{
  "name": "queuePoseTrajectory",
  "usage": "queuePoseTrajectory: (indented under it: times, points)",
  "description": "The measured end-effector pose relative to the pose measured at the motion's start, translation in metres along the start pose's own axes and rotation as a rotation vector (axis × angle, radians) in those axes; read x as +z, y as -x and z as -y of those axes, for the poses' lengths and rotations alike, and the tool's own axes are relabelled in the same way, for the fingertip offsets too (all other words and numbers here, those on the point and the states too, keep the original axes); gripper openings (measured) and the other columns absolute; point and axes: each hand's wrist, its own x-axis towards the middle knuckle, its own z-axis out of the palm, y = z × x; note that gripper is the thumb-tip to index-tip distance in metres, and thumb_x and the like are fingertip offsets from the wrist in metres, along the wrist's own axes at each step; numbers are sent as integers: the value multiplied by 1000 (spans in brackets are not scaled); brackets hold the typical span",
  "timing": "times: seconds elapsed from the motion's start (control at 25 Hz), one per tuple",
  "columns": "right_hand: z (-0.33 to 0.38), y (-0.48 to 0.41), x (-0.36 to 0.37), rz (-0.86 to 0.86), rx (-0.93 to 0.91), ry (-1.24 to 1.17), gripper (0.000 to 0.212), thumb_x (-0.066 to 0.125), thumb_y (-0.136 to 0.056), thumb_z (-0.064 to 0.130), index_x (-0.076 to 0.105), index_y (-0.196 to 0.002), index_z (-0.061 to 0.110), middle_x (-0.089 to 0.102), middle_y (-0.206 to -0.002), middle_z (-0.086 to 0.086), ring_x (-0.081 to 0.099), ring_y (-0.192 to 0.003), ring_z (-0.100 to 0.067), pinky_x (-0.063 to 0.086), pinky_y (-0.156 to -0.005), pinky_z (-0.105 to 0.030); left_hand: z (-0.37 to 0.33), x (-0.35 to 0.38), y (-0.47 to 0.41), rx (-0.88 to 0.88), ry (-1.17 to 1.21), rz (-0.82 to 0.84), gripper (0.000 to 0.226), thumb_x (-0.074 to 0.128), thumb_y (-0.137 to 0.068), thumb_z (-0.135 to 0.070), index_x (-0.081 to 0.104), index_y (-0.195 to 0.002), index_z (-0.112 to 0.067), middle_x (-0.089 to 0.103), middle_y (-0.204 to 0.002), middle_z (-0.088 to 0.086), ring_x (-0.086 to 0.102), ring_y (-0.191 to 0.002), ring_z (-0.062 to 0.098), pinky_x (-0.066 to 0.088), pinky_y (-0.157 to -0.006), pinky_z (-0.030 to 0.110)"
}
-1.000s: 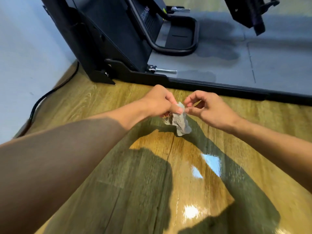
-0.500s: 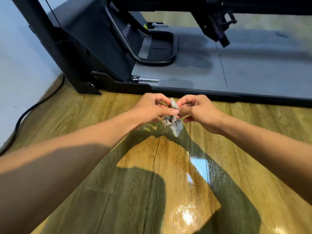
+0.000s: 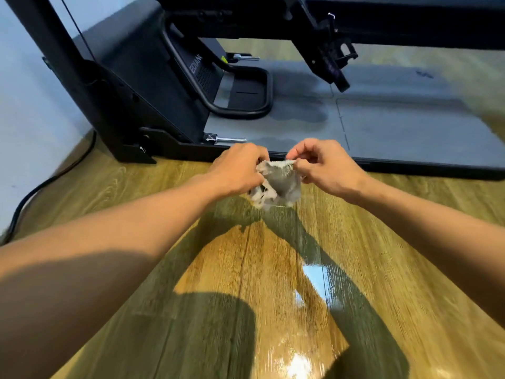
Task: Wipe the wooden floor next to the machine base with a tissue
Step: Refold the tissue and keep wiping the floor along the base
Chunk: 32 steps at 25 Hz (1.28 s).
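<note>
One grey tissue (image 3: 278, 181) hung before the machine base (image 3: 175, 144), fingers of the left hand (image 3: 237, 170) and right hand (image 3: 325, 168) pinching its top; lettering (image 3: 195, 64) perhaps read "EDIAN".

Head camera, forward-down, seemingly near floor (image 3: 273, 258).

Left hand (image 3: 238, 168), right hand (image 3: 325, 166) pinch tissue (image 3: 277, 184) above floor (image 3: 273, 269).

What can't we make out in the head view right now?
- Left hand fingertips: hidden behind its own knuckles and the tissue.
- Machine lettering: end hidden behind a black frame part.
- Machine's upper part: cut off by the top edge.
- Cable: runs off the left edge.
</note>
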Motion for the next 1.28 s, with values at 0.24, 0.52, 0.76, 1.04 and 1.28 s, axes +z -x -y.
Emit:
queuePoseTrajectory:
  times: [0.24,0.52,0.76,1.04,1.28]
  points:
    - [11,-2,-15,103,51,-251,16,54,-91,3,61,-99,15,58,-74,1,54,-71,-13,52,-70,-33,-13,-15,-3,63,313,-86,21,76,-76,-37,71,-92,-26,69,-82,-4,60,-72,7,48,-71,26]
    - [10,1,-22,152,87,-390,24,48,-91,2,55,-106,19,53,-80,-1,54,-68,-12,51,-70,-35,-30,-24,-9,75,479,36,22,78,-75,-15,64,-91,-11,72,-84,5,67,-80,17,51,-77,35]
    - [-1,0,-28,159,162,-585,24,56,-84,8,55,-103,23,57,-87,-10,56,-71,-19,48,-65,-33,-38,-22,-13,20,559,184,20,80,-74,-13,68,-90,-10,66,-74,12,53,-66,16,42,-62,25]
    - [-4,-19,-45,-5,49,61,14,74,-82,22,67,-83,10,67,-73,-2,57,-65,-9,46,-57,-20,-18,-44,-43,-38,236,-169,8,68,-86,-16,75,-90,-15,69,-80,1,59,-67,10,49,-74,28]
    - [47,-57,-69,-452,-243,151,4,69,-82,25,71,-81,21,65,-68,11,53,-59,4,42,-61,-15,-24,-83,-54,19,340,-491,18,52,-92,-12,69,-89,-15,67,-73,-1,67,-60,15,55,-66,27]
